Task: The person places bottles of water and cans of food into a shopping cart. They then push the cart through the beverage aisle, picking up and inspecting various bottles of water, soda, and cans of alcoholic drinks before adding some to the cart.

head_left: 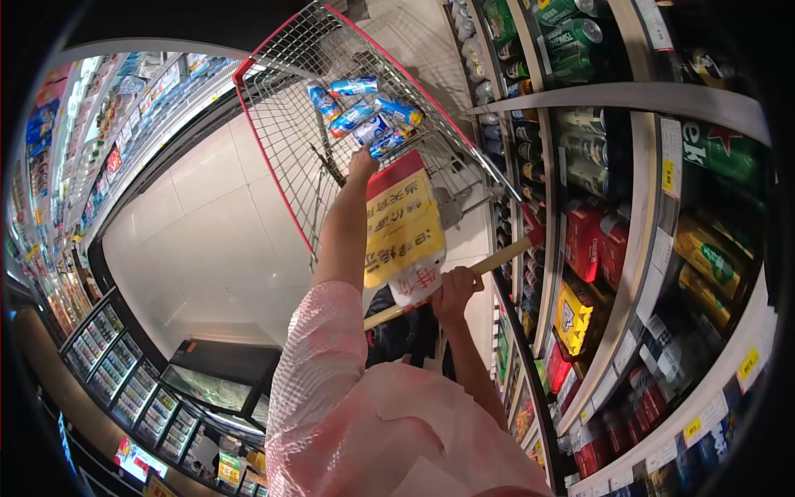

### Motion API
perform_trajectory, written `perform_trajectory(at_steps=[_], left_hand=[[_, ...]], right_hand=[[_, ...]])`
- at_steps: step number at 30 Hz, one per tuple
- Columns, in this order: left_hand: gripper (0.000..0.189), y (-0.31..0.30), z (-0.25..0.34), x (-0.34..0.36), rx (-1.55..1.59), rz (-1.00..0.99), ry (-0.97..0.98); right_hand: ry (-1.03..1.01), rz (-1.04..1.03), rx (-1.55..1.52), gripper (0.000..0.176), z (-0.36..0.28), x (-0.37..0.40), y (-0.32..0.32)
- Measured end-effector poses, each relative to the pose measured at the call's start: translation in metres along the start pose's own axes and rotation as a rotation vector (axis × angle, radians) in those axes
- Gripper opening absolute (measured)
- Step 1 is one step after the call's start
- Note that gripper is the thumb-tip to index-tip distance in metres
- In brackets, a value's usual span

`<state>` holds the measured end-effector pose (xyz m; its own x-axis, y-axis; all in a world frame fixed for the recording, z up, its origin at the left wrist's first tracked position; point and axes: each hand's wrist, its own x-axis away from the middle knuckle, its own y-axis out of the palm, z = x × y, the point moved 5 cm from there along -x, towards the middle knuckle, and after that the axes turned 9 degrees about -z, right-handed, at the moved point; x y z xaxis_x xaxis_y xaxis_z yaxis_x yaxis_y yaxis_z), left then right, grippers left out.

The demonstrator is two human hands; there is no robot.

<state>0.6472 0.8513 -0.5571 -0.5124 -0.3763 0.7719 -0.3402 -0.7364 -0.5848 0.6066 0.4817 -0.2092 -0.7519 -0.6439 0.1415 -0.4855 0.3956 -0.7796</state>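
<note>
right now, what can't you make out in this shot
- Left hand, head view: its fingers are hidden behind its own back among the cans in the cart, so whether it grips one cannot be told.
- Handle: the sign covers its middle and part of the right hand closed on it.
- Price tags: too small and lens-warped to read.
- Picture corners: cut off black by the lens.

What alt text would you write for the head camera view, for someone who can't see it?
A person in a pink top reaches their left hand into a red wire shopping cart holding blue cans, while the right hand grips its wooden handle. Shelves of canned drinks line the aisle on the right.
</note>
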Motion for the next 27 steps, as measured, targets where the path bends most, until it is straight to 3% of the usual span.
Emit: perform_trajectory(at_steps=[3, 4, 5, 6, 8, 10, 13, 16, 19, 20, 24, 26, 27], left_hand=[[0.096, 0.027, 0.01, -0.019, 0.012, -0.062, -0.146], [0.094, 0.077, -0.037, -0.072, 0.081, -0.059, -0.152], [0.097, 0.061, -0.025, -0.056, 0.159, -0.203, -0.186], [0.099, 0.093, -0.052, -0.089, 0.163, -0.174, -0.213], [0.11, 0.097, -0.06, -0.096, 0.164, -0.117, -0.212], [0.116, 0.052, -0.009, -0.045, -0.003, -0.115, -0.341], [0.12, 0.047, 0.0, -0.04, -0.159, -0.162, -0.349], [0.114, 0.05, -0.017, -0.049, -0.204, -0.184, -0.273], [0.11, 0.046, -0.031, -0.049, -0.149, -0.401, -0.223], [0.104, 0.027, -0.013, -0.018, -0.138, -0.263, -0.096], [0.102, -0.028, -0.006, 0.051, 0.112, 0.02, -0.03], [0.088, -0.041, -0.02, 0.07, 0.447, -0.077, -0.115], [0.089, -0.046, -0.022, 0.082, 0.655, -0.04, -0.032]], right_hand=[[-0.047, 0.023, 0.05, 0.026, -0.004, 0.017, 0.013], [-0.026, 0.006, -0.014, 0.032, 0.001, 0.031, 0.027], [-0.035, 0.02, -0.01, 0.038, -0.002, 0.035, 0.026], [-0.024, -0.039, -0.032, 0.041, 0.005, 0.048, 0.038], [-0.038, -0.001, 0.072, 0.037, -0.003, 0.044, 0.03], [-0.049, 0.039, 0.127, 0.033, 0.0, 0.054, 0.032], [-0.069, 0.089, 0.158, 0.03, -0.002, 0.055, 0.033], [-0.083, 0.117, 0.185, 0.029, -0.006, 0.053, 0.028], [-0.087, -0.007, 0.066, 0.027, -0.005, 0.049, 0.025], [-0.085, -0.021, 0.069, 0.027, -0.007, 0.046, 0.02], [-0.121, 0.002, 0.057, 0.021, -0.018, 0.031, -0.001], [-0.101, -0.006, 0.076, 0.019, -0.015, 0.034, 0.004], [-0.099, -0.002, 0.087, 0.018, -0.016, 0.032, 0.003]])
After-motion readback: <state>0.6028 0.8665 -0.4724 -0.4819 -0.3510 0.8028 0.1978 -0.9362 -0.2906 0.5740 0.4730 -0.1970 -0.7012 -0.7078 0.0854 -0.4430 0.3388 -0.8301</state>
